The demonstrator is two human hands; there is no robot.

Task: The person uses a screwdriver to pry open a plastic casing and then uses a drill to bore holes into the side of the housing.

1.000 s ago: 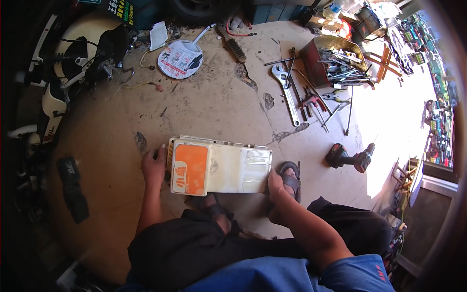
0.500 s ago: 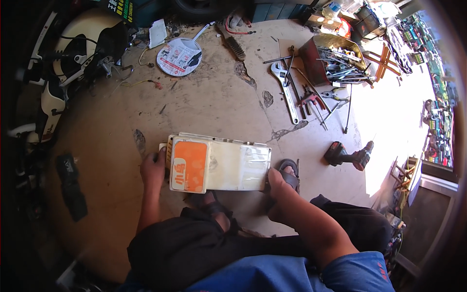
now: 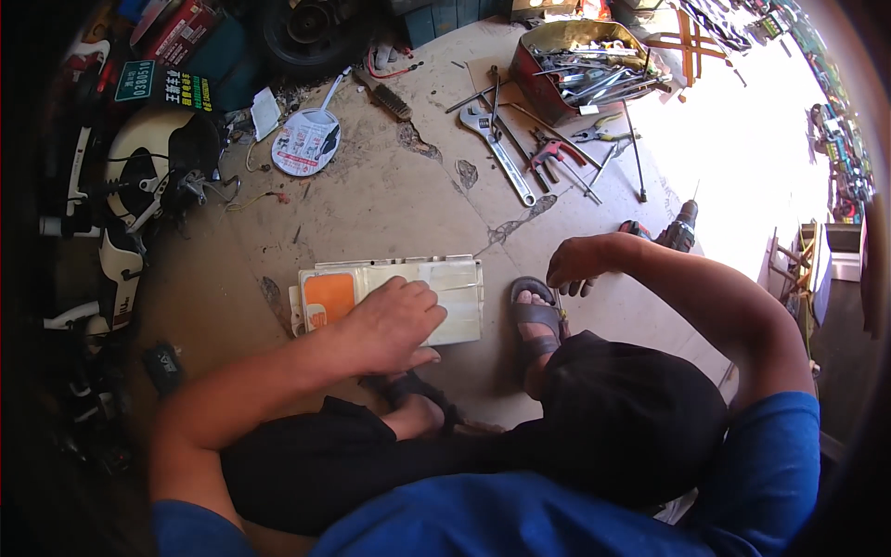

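A flat cream plastic case [image 3: 455, 302] with an orange panel [image 3: 327, 295] at its left end lies in front of my feet. My left hand [image 3: 397, 320] is over its middle, hiding part of it. The fingers there are bent and the thumb stands apart, with nothing visible in the grasp. To the right, my right hand [image 3: 577, 266] hangs above the floor beside my sandalled foot [image 3: 536, 320], fingers loosely drooping and holding nothing I can see. Past my right forearm is a cordless drill [image 3: 680, 227], partly covered by the arm.
An adjustable wrench [image 3: 499, 153], red-handled pliers [image 3: 554, 151] and several rods lie before a metal bin [image 3: 543, 93] full of tools. Farther left are a round paper fan [image 3: 306, 142], a wire brush [image 3: 383, 97] and a white scooter part [image 3: 139, 153]. Cracks mark the floor.
Both hands have let go of the case, which now rests lower on the floor. My left hand moved right across it; my right hand moved right and up, toward the drill. The view shifted.
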